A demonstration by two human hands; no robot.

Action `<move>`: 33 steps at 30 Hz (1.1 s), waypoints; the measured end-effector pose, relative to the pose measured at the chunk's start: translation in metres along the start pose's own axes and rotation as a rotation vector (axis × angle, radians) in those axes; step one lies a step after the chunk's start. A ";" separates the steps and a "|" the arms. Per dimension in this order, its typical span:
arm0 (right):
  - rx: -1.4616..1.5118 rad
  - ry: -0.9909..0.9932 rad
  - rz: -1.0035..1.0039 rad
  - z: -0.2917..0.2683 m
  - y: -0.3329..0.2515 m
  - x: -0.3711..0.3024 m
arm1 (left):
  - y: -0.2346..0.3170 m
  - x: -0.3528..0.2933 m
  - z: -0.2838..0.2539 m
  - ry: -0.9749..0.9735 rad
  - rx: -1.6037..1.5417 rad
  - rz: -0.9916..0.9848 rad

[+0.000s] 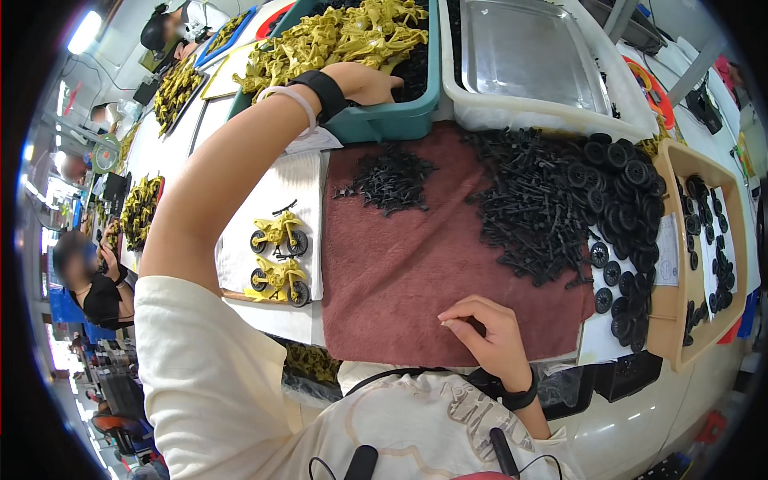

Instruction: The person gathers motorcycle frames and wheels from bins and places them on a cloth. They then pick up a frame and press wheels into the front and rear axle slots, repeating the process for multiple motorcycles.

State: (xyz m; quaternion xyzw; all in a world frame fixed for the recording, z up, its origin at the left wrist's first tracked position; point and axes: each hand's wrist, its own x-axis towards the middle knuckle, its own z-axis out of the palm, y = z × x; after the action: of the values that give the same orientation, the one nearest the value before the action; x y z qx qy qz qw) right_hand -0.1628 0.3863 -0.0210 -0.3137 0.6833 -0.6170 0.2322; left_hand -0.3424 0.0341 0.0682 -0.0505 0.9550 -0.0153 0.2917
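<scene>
Yellow toy parts (344,36) heap in a teal bin (388,126) just beyond the left hand (370,84), whose hidden fingertips leave its grip unclear. Small black parts (532,216) pile beyond the right hand (492,332), curled with thumb near forefinger, any pinch impossible to tell; two yellow toy motorcycles (278,279) rest to its left.

Bright, even white light covers my left hand (372,84) and right hand (486,324); a ceiling lamp (85,32) glares well left of them. The metal tray (532,52) beyond my right hand gleams softly. Shadows are faint. Left of my hands, people's heads (74,254) are blurred, and edges curve into black.
</scene>
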 end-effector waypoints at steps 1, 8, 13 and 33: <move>0.010 0.006 0.000 0.000 0.001 0.000 | -0.002 -0.001 0.000 0.002 -0.004 0.021; -0.015 0.008 0.002 0.002 0.001 0.001 | -0.030 0.001 0.014 0.147 -0.116 0.175; -0.001 0.014 0.008 0.001 -0.001 0.002 | -0.039 -0.004 0.018 0.263 -0.144 0.251; -0.005 0.020 0.004 0.002 0.000 0.002 | -0.037 -0.025 0.006 0.546 -0.170 0.282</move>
State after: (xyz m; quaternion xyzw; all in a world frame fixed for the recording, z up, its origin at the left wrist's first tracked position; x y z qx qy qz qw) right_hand -0.1631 0.3836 -0.0215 -0.3066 0.6877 -0.6182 0.2257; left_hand -0.3148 0.0002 0.0790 0.0642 0.9935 0.0922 0.0187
